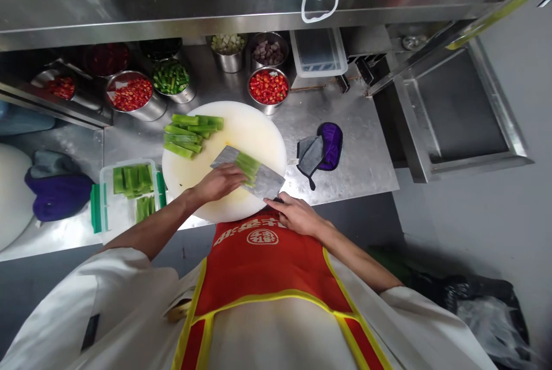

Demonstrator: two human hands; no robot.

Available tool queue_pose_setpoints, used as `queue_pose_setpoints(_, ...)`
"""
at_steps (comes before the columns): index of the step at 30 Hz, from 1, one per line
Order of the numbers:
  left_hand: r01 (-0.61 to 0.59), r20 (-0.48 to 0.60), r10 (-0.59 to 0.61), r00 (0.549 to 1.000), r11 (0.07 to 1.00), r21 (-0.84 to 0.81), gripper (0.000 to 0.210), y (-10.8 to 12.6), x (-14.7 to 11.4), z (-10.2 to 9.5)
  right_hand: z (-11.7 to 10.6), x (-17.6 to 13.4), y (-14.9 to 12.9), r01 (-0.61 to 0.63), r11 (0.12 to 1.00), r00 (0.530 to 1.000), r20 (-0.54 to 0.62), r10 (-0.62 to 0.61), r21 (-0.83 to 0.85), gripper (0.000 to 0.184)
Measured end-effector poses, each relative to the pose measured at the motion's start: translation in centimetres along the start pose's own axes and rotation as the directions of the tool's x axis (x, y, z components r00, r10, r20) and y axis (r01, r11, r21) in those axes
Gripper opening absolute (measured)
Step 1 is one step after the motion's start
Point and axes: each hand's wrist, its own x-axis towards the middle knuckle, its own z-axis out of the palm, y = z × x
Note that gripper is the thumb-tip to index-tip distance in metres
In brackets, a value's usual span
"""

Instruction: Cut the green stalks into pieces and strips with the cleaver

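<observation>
The right hand (299,216) is closed around the handle of a cleaver (269,182), whose broad blade lies over the round white board (254,123). On this blade rest cut green pieces (248,168) — the left hand (221,182) is just at them with bent fingers, but one cannot tell if it grips them. At the board's far left lie green stalks (183,139), and a clear box (119,209) with green sections (133,179) stands beside the board.

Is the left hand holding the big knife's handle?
No, the right hand grips the big knife by its handle, and green pieces lie on its blade.
</observation>
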Motion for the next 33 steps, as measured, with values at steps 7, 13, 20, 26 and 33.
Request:
queue_pose_setpoints(7, 0.048, 0.145, -0.054, 0.988, 0.998, 0.043, 0.039, -2.8, 0.8, 0.5, 0.3, 0.0, -0.2, 0.028, 1.000, 0.999, 0.020, -0.027, -0.009, 0.070)
queue_pose_setpoints(13, -0.005, 0.189, -0.006, 0.982, 0.998, 0.059, 0.039, -3.4, 1.2, 1.6, 0.5, 0.2, 0.7, 0.057, 0.997, 0.998, 0.025, -0.056, -0.057, 0.068)
queue_pose_setpoints(20, 0.020, 0.244, -0.046, 0.969, 0.994, 0.107, 0.041, -4.3, 1.1, 2.6, 1.1, 1.0, 1.6, 0.068, 0.997, 0.997, -0.019, -0.068, -0.032, 0.065)
queue_pose_setpoints(26, 0.042, 0.263, -0.063, 0.963, 0.996, 0.084, 0.044, -5.3, 0.9, 2.8, 1.7, 1.3, 0.6, 0.109, 0.990, 0.994, -0.009, -0.111, -0.085, 0.061)
queue_pose_setpoints(33, 0.071, 0.294, -0.091, 0.951, 0.994, 0.078, 0.044, -6.2, 2.5, 2.7, 2.4, 0.4, -0.2, 0.106, 0.992, 0.994, -0.016, -0.107, -0.065, 0.058)
